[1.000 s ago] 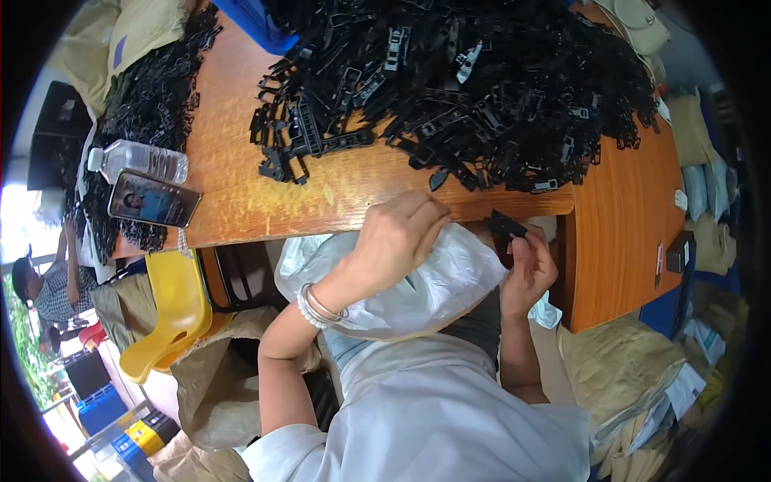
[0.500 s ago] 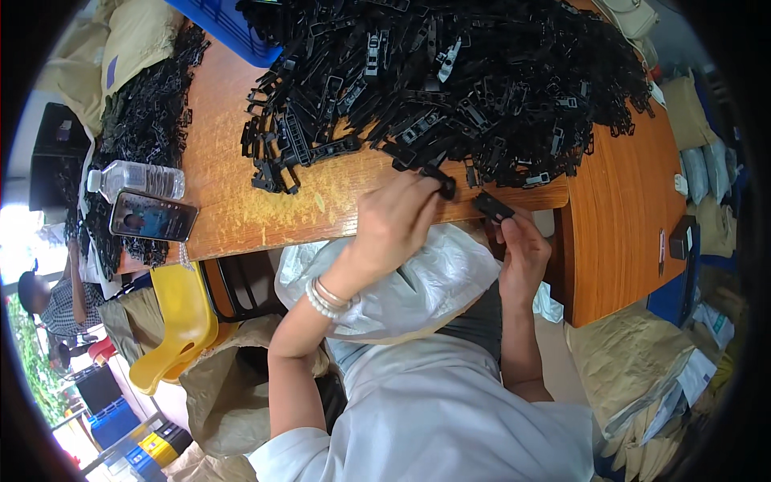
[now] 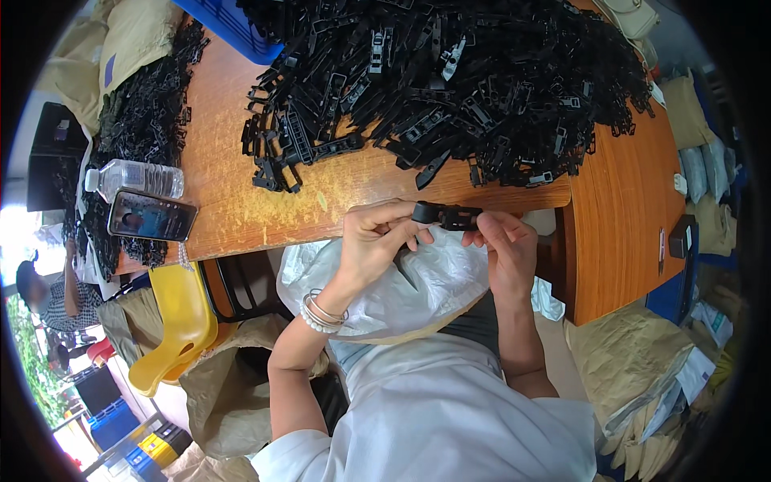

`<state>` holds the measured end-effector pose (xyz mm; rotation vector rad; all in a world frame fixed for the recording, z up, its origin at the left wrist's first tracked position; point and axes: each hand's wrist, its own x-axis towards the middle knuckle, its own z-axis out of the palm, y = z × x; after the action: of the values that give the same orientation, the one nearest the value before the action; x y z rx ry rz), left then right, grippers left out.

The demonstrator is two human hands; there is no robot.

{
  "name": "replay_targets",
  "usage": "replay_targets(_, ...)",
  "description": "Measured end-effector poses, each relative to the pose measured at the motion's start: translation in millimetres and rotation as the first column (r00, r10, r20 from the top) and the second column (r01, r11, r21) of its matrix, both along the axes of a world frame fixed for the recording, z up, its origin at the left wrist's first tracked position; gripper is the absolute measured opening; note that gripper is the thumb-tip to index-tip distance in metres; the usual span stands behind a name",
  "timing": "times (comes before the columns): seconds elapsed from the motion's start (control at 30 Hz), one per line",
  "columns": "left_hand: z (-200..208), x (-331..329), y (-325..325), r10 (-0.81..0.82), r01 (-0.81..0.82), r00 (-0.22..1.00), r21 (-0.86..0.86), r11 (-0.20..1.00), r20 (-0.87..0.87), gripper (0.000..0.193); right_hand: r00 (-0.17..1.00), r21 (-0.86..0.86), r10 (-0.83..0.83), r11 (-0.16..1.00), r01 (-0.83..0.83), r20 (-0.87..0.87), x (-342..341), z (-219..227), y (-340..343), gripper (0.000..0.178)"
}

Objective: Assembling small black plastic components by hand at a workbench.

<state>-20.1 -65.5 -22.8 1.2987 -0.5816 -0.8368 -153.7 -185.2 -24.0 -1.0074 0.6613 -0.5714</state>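
Both hands meet in front of me over the table's near edge, with a black plastic part [image 3: 450, 215] stretched between them. My left hand [image 3: 377, 237] pinches the part's rounded left end between thumb and fingers. At the part's right end, my right hand [image 3: 506, 241] grips with thumb and fingertips. Whether this is one piece or two joined ones I cannot tell. Below the hands, a white plastic bag [image 3: 385, 281] lies open across my lap. Just beyond them is a big heap of black plastic parts [image 3: 450, 96], with one loose dark piece [image 3: 433, 170] at its near edge.
On the wooden table [image 3: 233, 185], a clear bottle [image 3: 144, 178] and a phone [image 3: 152, 215] lie at the left beside a second heap of black parts [image 3: 148, 120]. A blue basket [image 3: 241, 36] stands behind. A yellow chair [image 3: 175, 321] and paper sacks [image 3: 634, 353] flank me.
My left hand has drawn back from the heap's edge and turned. The two hands, apart before with a black piece each, now hold black plastic together. A loose dark piece shows at the heap's edge.
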Motion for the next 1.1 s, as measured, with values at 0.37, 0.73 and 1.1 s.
replay_targets(0.37,12.0,-7.6,2.8,-0.075,0.094,0.982,0.101,0.990,-0.173,0.017,0.955,-0.613,0.176,0.735,-0.290,-0.240,2.2,5.6,5.7,0.014)
replay_targets(0.73,8.1,-3.2,12.0,-0.209,0.209,0.978,-0.006,0.978,0.009,0.013,0.971,-0.209,0.237,0.950,-0.231,0.004,9.4,5.4,16.8,0.029)
replay_targets(1.1,28.7,81.5,15.2,0.157,-0.414,0.767,0.294,0.862,0.622,0.017,0.945,-0.120,0.297,0.942,-0.313,-0.135,11.3,-1.9,11.3,0.019)
